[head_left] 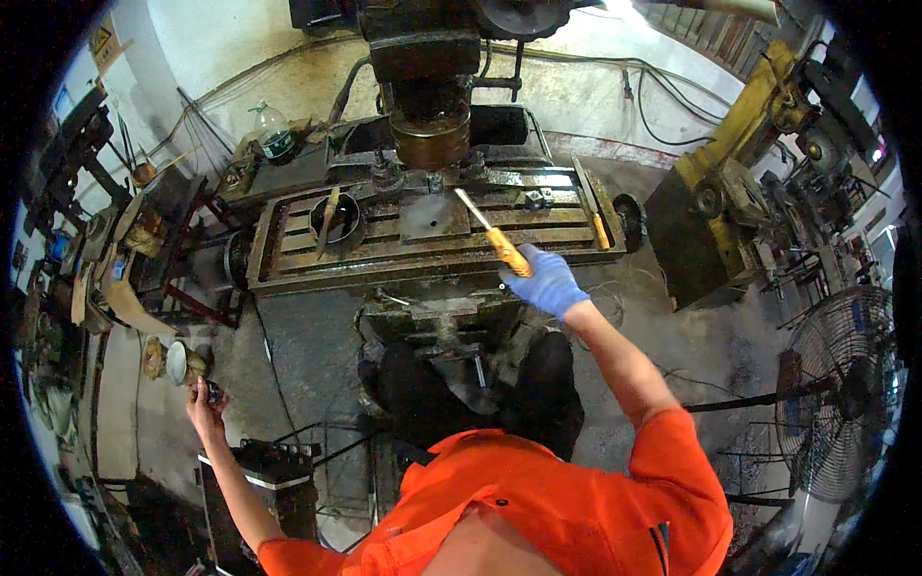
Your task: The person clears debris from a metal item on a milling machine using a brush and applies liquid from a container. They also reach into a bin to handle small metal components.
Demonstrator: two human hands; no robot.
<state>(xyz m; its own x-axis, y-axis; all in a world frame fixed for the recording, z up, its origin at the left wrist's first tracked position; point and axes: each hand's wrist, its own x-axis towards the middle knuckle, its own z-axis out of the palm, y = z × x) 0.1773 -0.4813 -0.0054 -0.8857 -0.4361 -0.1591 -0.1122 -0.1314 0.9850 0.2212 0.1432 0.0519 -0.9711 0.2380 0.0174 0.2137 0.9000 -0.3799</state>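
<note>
right grip (545,280), gloved, at one o'clock: clamped on a yellow-handled tool (494,236), its tip pointing to eleven over the slotted machine bed (327,276). left grip (204,411), bare, at eight: closed around a small dark object (217,394). hazard, judged: a careless lift could knock the tool against the spindle head (429,139).

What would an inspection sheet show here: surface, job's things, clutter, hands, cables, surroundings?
Surface: T-slotted machine table, dark-stained.
Job's things: yellow-handled metal tool in the right hand; small dark object in the left hand, kind unclear.
Clutter: dark round pot with a brush-like stick across it, and a second yellow-handled tool, both on the table; clear plastic bottle behind, left.
Hands: right blue-gloved, closed on the handle; left bare, away from the table.
Cables: dark cables along the back wall.
Surroundings: machine head above the table; wire-caged fan at right.
</note>
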